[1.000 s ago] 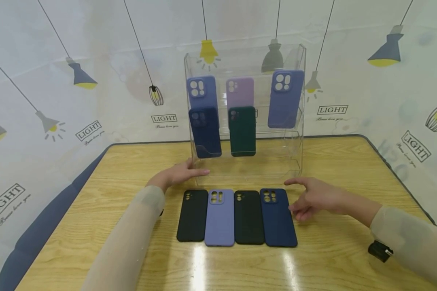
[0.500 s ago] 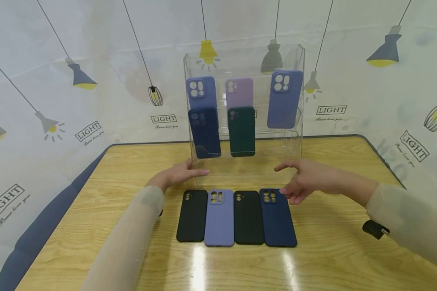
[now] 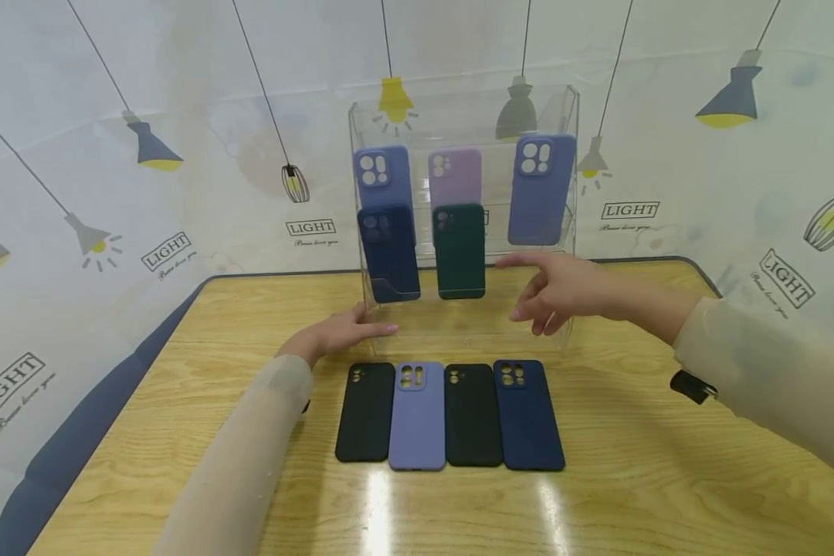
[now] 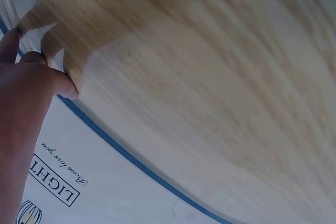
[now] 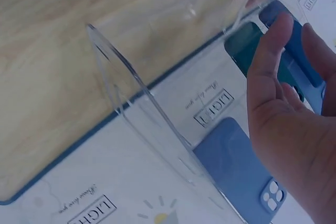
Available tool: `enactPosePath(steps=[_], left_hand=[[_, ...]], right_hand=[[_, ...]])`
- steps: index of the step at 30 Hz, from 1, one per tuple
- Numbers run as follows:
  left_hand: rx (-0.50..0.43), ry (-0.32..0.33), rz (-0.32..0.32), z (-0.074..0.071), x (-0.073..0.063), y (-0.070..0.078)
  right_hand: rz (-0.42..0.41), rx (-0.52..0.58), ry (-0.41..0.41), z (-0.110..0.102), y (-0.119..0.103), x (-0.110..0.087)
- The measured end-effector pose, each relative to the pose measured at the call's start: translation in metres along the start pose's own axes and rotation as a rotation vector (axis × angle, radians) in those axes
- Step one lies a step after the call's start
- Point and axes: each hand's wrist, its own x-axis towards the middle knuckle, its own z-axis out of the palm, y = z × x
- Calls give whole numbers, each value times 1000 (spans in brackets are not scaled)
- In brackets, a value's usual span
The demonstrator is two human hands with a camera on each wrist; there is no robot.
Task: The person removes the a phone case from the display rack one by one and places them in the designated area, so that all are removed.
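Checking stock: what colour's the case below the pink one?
Dark green case, clearest in the head view.

Wooden table point(image 3: 146, 386), lamp-patterned backdrop point(image 3: 215, 93), possibly cloth

Green phone case point(image 3: 460, 259), lamp-printed white backdrop point(image 3: 222, 177)

The clear, stepped plastic display rack point(image 3: 452, 320) looks smooth and glossy, its edges catching the light. In front of it, the flat black, lavender and navy phone cases point(image 3: 418, 425) look matt and rubbery to me. The yellow-brown wood-grain table point(image 3: 181, 386) beneath it shines with glare; the white lamp-printed sheet point(image 3: 215, 139) behind it seems faintly creased.
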Motion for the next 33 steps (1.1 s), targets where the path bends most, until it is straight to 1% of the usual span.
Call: enactPosePath(steps=[3,9,13,19,23,27,33], left_hand=[[-2,0,-1,0,0,0],[5,12,20,1,3,1],[8,13,21,1,4,0],[6,15,21,1,4,-3],[2,22,23,2,3,-4],[-5,20,29,3,2,-3],[-3,21,28,2,2,-2]], right_hand=[[-20,-10,60,-8,-10,5],[-45,-7,193,-17,-25,16],[-52,4,248,-21,-33,29],[-33,33,280,-19,-37,47],[-30,64,272,-17,-36,57],[-19,92,269,-17,-34,62],[-13,78,274,-16,-30,63]])
